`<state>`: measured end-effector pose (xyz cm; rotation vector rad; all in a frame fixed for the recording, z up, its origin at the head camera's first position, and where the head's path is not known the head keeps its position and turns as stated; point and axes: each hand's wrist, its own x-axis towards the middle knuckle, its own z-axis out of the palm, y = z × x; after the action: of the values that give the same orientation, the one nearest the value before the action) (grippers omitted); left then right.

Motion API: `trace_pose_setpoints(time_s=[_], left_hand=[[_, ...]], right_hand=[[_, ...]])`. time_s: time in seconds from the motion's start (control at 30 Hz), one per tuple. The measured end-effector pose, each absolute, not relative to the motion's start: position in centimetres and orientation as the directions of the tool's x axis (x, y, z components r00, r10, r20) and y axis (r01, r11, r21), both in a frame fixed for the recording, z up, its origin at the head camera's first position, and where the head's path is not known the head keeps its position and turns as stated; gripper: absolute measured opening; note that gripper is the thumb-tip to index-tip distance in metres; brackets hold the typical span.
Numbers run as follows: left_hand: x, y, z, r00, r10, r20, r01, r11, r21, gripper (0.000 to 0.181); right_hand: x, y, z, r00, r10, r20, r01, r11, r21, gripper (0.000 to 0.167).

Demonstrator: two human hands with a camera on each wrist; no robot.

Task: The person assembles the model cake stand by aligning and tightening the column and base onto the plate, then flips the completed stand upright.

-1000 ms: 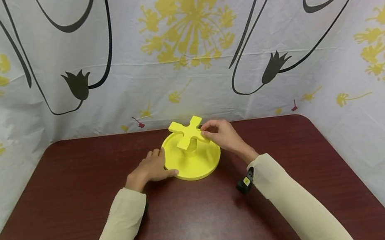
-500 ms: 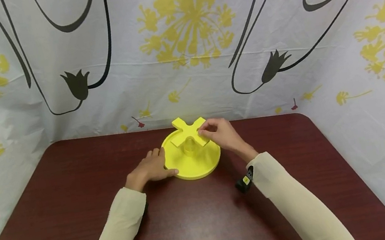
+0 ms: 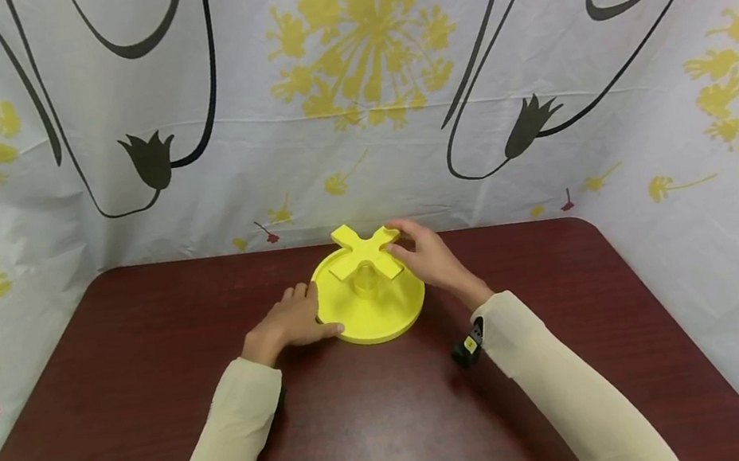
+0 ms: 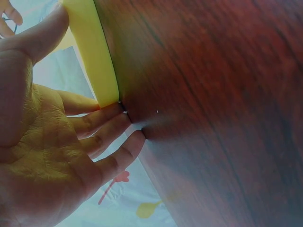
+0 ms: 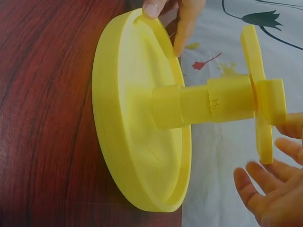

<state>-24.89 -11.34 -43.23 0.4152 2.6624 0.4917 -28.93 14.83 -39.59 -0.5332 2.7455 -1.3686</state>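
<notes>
A yellow round base (image 3: 377, 322) with a raised rim lies on the table, a thick stem (image 5: 194, 104) standing at its centre. On top of the stem sits a yellow cross-shaped piece (image 3: 364, 254), resembling a handle. My left hand (image 3: 291, 319) holds the base by its left rim, thumb in front and fingers farther back; the left wrist view shows them against the rim (image 4: 97, 56). My right hand (image 3: 428, 257) is at the cross's right side, thumb and forefinger spread about one arm tip. In the right wrist view, its fingers (image 5: 270, 182) are spread and partly out of frame.
The dark red-brown table (image 3: 371, 424) extends around the base. Behind it hangs a white patterned cloth (image 3: 303, 176), close to the table's far edge. A black watch-like device (image 3: 469, 345) is on my right wrist.
The cross-shaped piece turned clockwise between the first two frames and then stayed put. My right fingers have since loosened from its arm and spread. My left hand has stayed on the rim.
</notes>
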Motion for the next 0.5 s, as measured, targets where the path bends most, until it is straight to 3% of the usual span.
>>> trace_pose_setpoints(time_s=[0.5], left_hand=[[-24.94, -11.36, -43.31, -0.876, 0.353, -0.330, 0.212, 0.894, 0.395, 0.102]], right_hand=[[-28.96, 14.89, -39.44, -0.968, -0.218, 0.124, -0.235, 0.620, -0.748, 0.033]])
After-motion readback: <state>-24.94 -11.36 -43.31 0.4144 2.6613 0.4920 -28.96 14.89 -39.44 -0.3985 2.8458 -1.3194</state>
